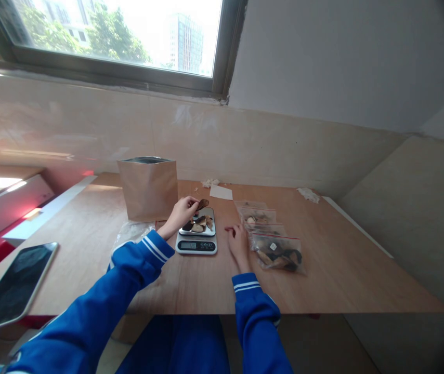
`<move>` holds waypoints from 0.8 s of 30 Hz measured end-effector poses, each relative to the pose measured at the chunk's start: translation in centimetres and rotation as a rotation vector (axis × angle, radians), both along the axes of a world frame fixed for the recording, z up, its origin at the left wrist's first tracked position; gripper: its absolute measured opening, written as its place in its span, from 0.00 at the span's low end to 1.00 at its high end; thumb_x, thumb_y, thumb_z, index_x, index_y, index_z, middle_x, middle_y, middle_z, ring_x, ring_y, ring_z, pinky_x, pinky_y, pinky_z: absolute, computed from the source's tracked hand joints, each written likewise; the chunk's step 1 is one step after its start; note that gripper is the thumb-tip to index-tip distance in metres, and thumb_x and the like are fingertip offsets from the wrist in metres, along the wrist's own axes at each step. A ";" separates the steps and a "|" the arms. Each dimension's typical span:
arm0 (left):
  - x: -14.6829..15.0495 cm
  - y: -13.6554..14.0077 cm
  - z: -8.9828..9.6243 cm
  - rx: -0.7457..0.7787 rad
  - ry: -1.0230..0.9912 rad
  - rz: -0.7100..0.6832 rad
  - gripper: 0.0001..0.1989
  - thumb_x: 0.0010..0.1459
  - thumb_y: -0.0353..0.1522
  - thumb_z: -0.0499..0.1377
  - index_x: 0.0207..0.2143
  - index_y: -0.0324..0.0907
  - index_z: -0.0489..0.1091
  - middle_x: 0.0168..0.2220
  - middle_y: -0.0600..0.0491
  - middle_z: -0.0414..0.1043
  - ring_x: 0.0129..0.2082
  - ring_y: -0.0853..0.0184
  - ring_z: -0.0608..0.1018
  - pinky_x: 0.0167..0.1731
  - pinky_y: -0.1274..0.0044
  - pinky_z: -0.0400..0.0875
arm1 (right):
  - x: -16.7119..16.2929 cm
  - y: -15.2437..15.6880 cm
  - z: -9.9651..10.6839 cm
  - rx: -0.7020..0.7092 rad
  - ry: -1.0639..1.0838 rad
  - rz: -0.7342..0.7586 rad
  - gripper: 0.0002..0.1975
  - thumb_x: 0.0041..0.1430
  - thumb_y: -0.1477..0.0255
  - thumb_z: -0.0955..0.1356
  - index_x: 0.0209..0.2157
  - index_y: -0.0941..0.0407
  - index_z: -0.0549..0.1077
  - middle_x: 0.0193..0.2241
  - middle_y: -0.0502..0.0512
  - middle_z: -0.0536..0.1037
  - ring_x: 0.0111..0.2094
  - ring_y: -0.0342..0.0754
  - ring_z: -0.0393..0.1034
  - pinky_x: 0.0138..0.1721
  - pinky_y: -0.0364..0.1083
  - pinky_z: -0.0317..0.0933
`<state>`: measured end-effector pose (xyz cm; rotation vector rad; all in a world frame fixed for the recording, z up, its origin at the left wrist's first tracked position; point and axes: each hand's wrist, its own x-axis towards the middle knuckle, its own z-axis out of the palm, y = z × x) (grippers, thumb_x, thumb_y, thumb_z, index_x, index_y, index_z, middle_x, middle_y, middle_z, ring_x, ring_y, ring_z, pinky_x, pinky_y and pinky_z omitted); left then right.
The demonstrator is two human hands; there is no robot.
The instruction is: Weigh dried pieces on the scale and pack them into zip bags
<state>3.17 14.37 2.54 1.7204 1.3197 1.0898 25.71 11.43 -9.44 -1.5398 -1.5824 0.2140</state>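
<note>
My left hand [183, 212] is closed in a pinch on a dried brown slice [203, 204], just above the far part of a small digital kitchen scale [197, 247]. Several dried slices [199, 224], pale and dark brown, lie on the scale's metal plate. The scale's display is lit, but I cannot read its figures. To the right of the scale, my right hand [238, 240] rests on the table with nothing visible in it, its fingers loosely apart. Beside it lie several clear zip bags [278, 253] holding more dried pieces, overlapping in a row.
A brown kraft pouch [148, 189] stands open-topped behind my left hand. Crumpled clear plastic [128, 232] lies at its foot. A tablet [15, 285] with a white cable is at the left table edge. A white card [221, 192] lies near the wall.
</note>
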 end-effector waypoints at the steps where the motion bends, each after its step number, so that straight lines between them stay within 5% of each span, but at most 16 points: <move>1: 0.2 0.4 -0.2 0.004 -0.001 -0.008 0.13 0.57 0.38 0.56 0.36 0.38 0.72 0.33 0.48 0.77 0.30 0.65 0.79 0.31 0.76 0.70 | 0.0 0.0 0.0 0.000 0.000 0.001 0.15 0.58 0.76 0.59 0.31 0.56 0.77 0.33 0.59 0.75 0.39 0.53 0.69 0.46 0.50 0.60; 9: 2.2 3.4 -0.7 0.213 0.263 -0.017 0.06 0.54 0.31 0.59 0.30 0.39 0.75 0.33 0.49 0.77 0.35 0.64 0.76 0.37 0.75 0.67 | -0.1 -0.1 0.3 -0.001 -0.019 -0.004 0.15 0.58 0.77 0.59 0.32 0.57 0.77 0.34 0.59 0.75 0.40 0.53 0.69 0.47 0.50 0.60; 19: 2.1 3.8 -3.1 0.229 0.430 -0.038 0.07 0.54 0.29 0.57 0.30 0.37 0.75 0.33 0.47 0.78 0.35 0.62 0.75 0.46 0.69 0.64 | -0.3 -0.1 0.6 0.001 -0.001 -0.016 0.16 0.57 0.78 0.59 0.31 0.57 0.77 0.34 0.59 0.74 0.38 0.52 0.69 0.46 0.50 0.61; 24: 1.7 3.6 -2.8 0.221 0.414 -0.017 0.08 0.55 0.30 0.55 0.32 0.38 0.74 0.33 0.47 0.77 0.35 0.62 0.75 0.44 0.70 0.66 | -0.3 -0.2 0.6 0.002 -0.004 -0.018 0.15 0.57 0.77 0.59 0.31 0.56 0.77 0.34 0.59 0.74 0.38 0.52 0.69 0.46 0.50 0.61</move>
